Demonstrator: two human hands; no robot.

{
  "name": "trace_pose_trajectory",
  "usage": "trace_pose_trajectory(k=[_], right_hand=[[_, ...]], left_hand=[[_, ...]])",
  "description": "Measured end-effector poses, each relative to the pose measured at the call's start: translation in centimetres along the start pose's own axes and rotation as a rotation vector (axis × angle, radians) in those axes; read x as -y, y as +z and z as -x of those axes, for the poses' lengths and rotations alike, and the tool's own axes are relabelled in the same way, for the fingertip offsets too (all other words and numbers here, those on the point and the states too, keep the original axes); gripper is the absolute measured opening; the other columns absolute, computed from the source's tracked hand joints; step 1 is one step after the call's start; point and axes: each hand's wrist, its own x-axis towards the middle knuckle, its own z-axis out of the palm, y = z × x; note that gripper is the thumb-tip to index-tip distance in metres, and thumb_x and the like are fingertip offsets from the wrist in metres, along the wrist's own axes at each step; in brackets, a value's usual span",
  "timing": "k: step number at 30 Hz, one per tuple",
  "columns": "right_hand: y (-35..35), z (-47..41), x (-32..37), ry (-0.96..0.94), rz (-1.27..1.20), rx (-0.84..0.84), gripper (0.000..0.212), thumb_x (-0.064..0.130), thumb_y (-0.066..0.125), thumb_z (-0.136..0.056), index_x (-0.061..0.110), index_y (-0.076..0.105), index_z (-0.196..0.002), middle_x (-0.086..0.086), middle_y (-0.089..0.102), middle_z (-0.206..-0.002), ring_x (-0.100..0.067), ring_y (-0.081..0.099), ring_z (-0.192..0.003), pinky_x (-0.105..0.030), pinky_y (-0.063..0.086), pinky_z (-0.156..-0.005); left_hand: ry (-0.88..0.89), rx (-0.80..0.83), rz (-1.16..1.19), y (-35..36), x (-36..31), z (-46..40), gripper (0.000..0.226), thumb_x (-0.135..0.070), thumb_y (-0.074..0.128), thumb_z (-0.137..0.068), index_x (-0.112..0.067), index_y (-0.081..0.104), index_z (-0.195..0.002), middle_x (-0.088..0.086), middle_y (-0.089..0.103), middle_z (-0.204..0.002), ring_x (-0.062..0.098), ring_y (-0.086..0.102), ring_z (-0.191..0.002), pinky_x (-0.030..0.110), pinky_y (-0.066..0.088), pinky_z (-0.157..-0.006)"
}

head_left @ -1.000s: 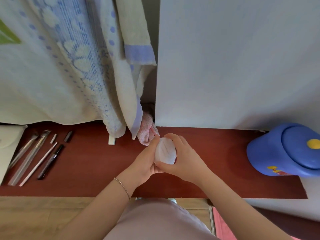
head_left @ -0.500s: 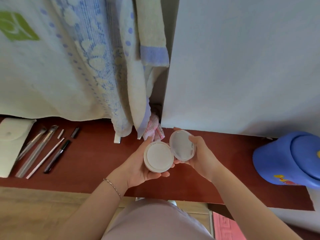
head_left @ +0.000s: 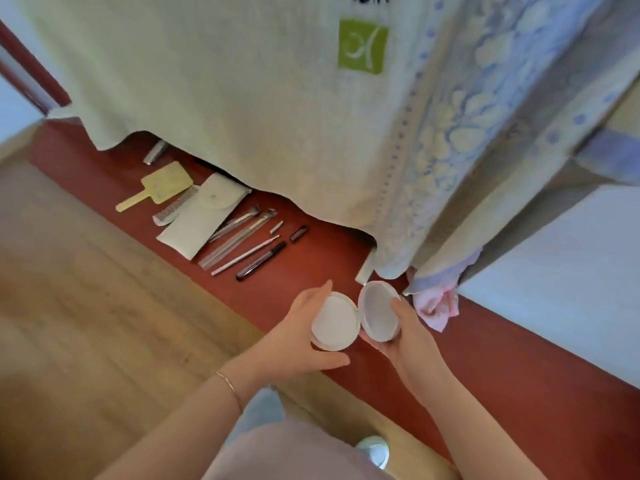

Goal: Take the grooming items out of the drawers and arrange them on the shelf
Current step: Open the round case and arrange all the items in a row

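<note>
Both hands grip an open compact (head_left: 356, 320) above the shelf (head_left: 519, 368): left hand (head_left: 294, 337) cups the base, right hand (head_left: 405, 327) pinches the lid. Forcing the lid back could strain the hinge.

We see both forearms reaching forward; the left hand (head_left: 294, 336) cups one round half, the right hand (head_left: 410, 336) seemingly grips the other, thumbs uppermost.

On the shelf (head_left: 512, 362) left of the 1 open compact (head_left: 355, 320): 1 pouch (head_left: 197, 225), 1 comb (head_left: 175, 206), 1 hand mirror (head_left: 162, 183), 2 caps (head_left: 298, 233).
</note>
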Motion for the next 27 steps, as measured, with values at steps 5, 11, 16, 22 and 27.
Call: trace_pose_trajectory(k=[5, 11, 16, 22, 27], right_hand=[[5.2, -2.5, -0.8, -0.102, 0.176, -0.094, 0.014, 0.027, 0.050, -0.094, 0.027, 0.058, -0.105, -0.001, 0.053, -0.111, -0.017, 0.057, -0.099, -0.042, 0.047, -0.099], [10.1, -4.3, -2.6, -0.214, 0.208, -0.304, 0.031, 0.035, 0.046, -0.095, 0.023, 0.055, -0.122, 0.003, 0.056, -0.112, -0.018, 0.058, -0.106, -0.044, 0.045, -0.101], [13.2, -4.5, -4.0, -0.238, 0.240, -0.441, 0.021, 0.034, 0.045, -0.095, 0.032, 0.054, -0.114, 0.014, 0.055, -0.103, -0.018, 0.053, -0.115, -0.041, 0.044, -0.103], [14.0, -4.4, -4.8, -0.244, 0.381, -0.592, 0.039, 0.033, 0.036, -0.098, 0.021, 0.050, -0.132, 0.003, 0.054, -0.120, -0.016, 0.048, -0.114, -0.029, 0.036, -0.090], [13.3, -4.8, -4.9, -0.242, 0.416, -0.633, 0.038, 0.032, 0.034, -0.098, 0.020, 0.053, -0.129, 0.002, 0.054, -0.113, -0.017, 0.047, -0.106, -0.029, 0.032, -0.085]], left_hand=[[0.138, -0.198, -0.339, -3.7, 4.2, -3.5, 0.097, -0.042, 0.078, -0.066, -0.021, 0.023, -0.144, -0.006, 0.032, -0.141, 0.013, 0.034, -0.128, 0.028, 0.032, -0.105], [0.456, -0.177, -0.652, -8.2, 7.9, -7.8, 0.087, -0.050, 0.074, -0.061, -0.011, 0.043, -0.132, 0.004, 0.051, -0.125, 0.023, 0.050, -0.111, 0.030, 0.041, -0.093], [0.561, -0.029, -0.747, -10.3, 8.7, -9.8, 0.084, -0.049, 0.068, -0.068, -0.009, 0.038, -0.136, 0.005, 0.047, -0.130, 0.023, 0.045, -0.116, 0.031, 0.037, -0.098], [0.617, 0.024, -0.757, -10.0, 9.2, -10.0, 0.078, -0.048, 0.067, -0.067, -0.009, 0.043, -0.130, 0.005, 0.053, -0.120, 0.022, 0.050, -0.106, 0.030, 0.044, -0.088], [0.642, -0.004, -0.788, -9.7, 9.6, -10.2, 0.078, -0.050, 0.067, -0.066, -0.008, 0.045, -0.128, 0.006, 0.055, -0.117, 0.022, 0.052, -0.102, 0.030, 0.046, -0.083]])
